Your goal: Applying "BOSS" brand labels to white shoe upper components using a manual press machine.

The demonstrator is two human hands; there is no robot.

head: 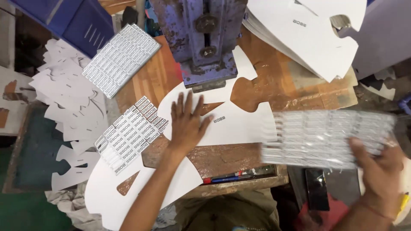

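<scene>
My left hand (186, 124) lies flat, fingers spread, on a white cut-out piece (239, 124) that rests on the brown work board (282, 85) below a purple press machine (205, 42). My right hand (379, 171) grips a blurred silvery sheet of small label stickers (325, 137) at the right, thumb on top. A second label sheet (132, 132) lies just left of my left hand. A third label sheet (120, 59) lies farther back at the upper left.
A stack of white cut-out pieces (308, 30) sits at the upper right, more white pieces (68, 98) pile up on the left, and another (107, 192) lies under my left forearm. Pens (229, 177) rest in the board's front groove. A dark phone-like object (317, 188) is low right.
</scene>
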